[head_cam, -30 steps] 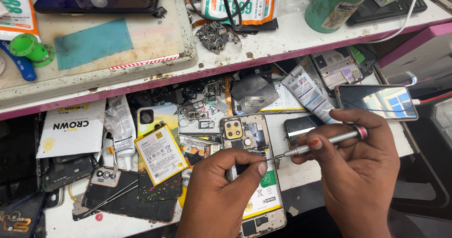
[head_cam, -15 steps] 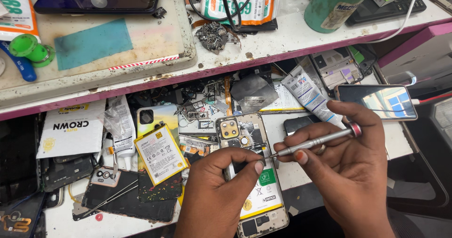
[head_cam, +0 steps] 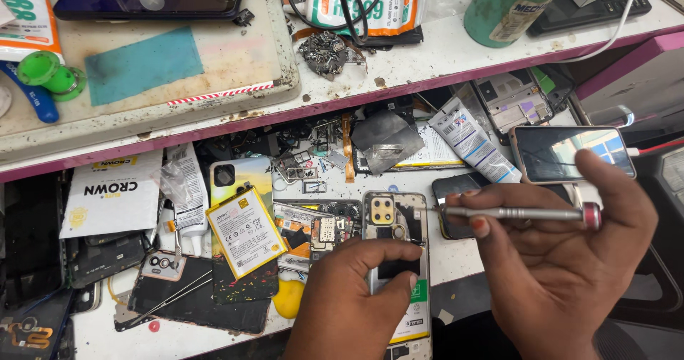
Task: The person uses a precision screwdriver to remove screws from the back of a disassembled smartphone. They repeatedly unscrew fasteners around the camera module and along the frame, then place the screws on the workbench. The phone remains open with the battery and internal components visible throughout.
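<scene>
An opened phone [head_cam: 399, 225] with its back cover off lies on the lower bench, its camera block at the top and its battery showing lower down. My left hand [head_cam: 349, 296] presses on the phone's middle and pins it in place. My right hand [head_cam: 563, 260] holds a slim metal screwdriver [head_cam: 520, 213] with a red end cap almost level, its tip just right of the phone's upper edge.
A loose yellow-edged battery [head_cam: 244, 230], phone covers and small parts crowd the bench to the left. A glue tube [head_cam: 472, 141] and a lit phone [head_cam: 570, 152] lie to the right. The upper shelf [head_cam: 427, 54] carries a work mat, cables, a screw pile and a green bottle [head_cam: 509, 4].
My right hand has lifted and drawn the screwdriver to the right, so its tip has come off the phone's upper part. My left hand has stayed on the phone.
</scene>
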Demonstrator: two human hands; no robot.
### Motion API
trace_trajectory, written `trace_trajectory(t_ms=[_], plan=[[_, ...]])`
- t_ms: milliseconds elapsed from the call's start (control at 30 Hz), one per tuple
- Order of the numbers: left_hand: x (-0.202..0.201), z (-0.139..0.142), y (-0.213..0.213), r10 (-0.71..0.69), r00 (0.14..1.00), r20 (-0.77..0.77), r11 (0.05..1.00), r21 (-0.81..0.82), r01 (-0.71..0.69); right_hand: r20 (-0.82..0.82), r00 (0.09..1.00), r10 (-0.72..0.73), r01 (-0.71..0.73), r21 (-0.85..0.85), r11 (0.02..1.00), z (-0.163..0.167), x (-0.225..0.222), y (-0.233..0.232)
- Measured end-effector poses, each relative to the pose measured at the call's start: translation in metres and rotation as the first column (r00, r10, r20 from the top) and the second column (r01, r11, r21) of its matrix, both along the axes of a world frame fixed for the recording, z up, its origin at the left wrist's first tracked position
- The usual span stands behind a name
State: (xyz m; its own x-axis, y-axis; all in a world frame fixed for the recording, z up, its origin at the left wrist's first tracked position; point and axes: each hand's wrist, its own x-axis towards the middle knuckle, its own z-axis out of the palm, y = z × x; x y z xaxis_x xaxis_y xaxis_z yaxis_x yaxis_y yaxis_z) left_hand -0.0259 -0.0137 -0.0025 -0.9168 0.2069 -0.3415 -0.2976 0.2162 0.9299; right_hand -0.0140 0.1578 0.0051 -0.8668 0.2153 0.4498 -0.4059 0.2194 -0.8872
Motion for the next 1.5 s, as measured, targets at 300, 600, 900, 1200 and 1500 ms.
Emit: trace_trajectory(t_ms=[300,600,900,1200,1500], plan=[[0.004,-0.011,-0.001,-0.085,0.993,-0.081,0.995,-0.052,0.081,0.011,1.000,-0.002,0.000,0.123,0.992,0.000,-0.006,-0.001],[0.008,-0.020,-0.001,-0.136,0.986,-0.096,0.990,-0.046,0.132,0.035,0.998,0.057,-0.061,0.132,0.989,-0.008,-0.005,0.005],[0.006,-0.020,0.001,-0.178,0.975,-0.136,0.984,-0.043,0.174,0.133,0.981,-0.144,0.117,0.193,0.974,0.001,-0.008,0.009],[0.004,-0.009,0.000,-0.190,0.981,0.034,0.975,-0.111,0.193,0.291,0.952,-0.099,0.098,0.016,0.995,0.004,-0.011,0.012],[0.004,-0.012,-0.001,-0.228,0.974,-0.010,0.967,-0.123,0.225,0.286,0.949,-0.132,0.098,0.132,0.986,0.004,-0.012,0.011]])
